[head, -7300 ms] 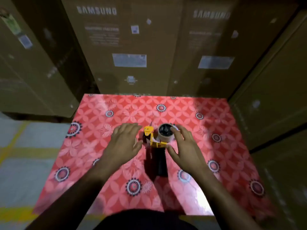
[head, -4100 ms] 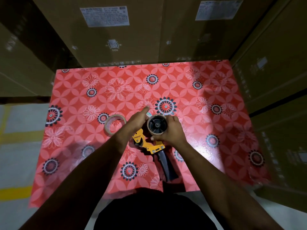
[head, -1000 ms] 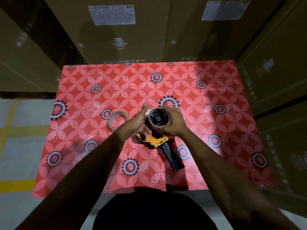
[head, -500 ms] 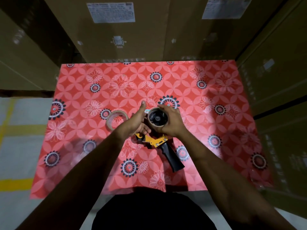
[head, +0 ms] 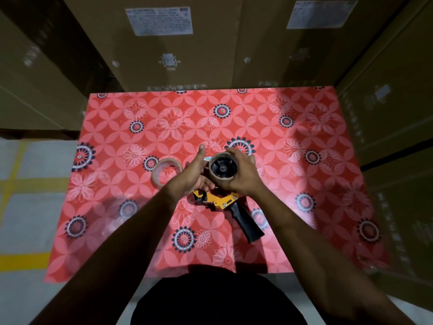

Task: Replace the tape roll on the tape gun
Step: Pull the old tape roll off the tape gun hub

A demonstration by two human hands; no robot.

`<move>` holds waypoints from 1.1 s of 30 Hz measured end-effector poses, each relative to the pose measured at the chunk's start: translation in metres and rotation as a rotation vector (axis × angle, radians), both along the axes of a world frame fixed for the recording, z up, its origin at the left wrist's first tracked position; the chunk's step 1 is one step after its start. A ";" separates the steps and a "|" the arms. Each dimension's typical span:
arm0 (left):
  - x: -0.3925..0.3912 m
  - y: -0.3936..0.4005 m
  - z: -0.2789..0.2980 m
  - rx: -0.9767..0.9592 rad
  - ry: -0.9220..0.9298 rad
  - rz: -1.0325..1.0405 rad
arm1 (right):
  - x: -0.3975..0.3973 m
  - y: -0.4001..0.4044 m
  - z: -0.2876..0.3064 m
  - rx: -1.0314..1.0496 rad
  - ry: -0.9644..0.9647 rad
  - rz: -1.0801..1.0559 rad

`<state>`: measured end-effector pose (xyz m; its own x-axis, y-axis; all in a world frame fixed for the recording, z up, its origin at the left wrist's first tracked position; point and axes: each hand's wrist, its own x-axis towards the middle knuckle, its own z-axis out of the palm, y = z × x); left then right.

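A yellow tape gun with a black handle lies on the red flowered table cover, handle pointing toward me and to the right. A brown tape roll sits around the gun's black hub. My right hand wraps around this roll from the right. My left hand grips the gun's front end just left of the roll, thumb raised. A second, clear tape roll lies flat on the cover, left of my left hand.
Tall cardboard boxes stand against the table's far edge and along its right side. On the left the table ends over a grey floor with yellow lines.
Since the earliest frame the clear roll has come to lie on the cover at the left and a brown roll sits on the hub. Over the last second the hands have barely moved.
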<state>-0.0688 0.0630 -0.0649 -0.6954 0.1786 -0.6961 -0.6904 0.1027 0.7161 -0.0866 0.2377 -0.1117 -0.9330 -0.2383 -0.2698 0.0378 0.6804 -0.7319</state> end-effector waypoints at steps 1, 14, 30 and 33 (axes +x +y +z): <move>0.000 -0.001 0.000 0.005 -0.002 -0.001 | 0.001 -0.001 0.000 0.020 -0.010 -0.017; 0.001 0.000 -0.001 0.036 0.027 0.041 | -0.002 -0.006 0.001 0.057 -0.014 -0.036; 0.001 -0.002 -0.003 0.044 0.039 0.044 | -0.008 -0.001 0.007 0.138 0.029 -0.058; 0.001 -0.001 -0.004 0.022 0.016 0.033 | -0.012 0.009 0.008 0.080 0.024 0.020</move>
<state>-0.0674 0.0617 -0.0687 -0.7120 0.1706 -0.6812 -0.6818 0.0643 0.7287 -0.0985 0.2471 -0.1040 -0.9346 -0.2358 -0.2662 0.0064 0.7373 -0.6755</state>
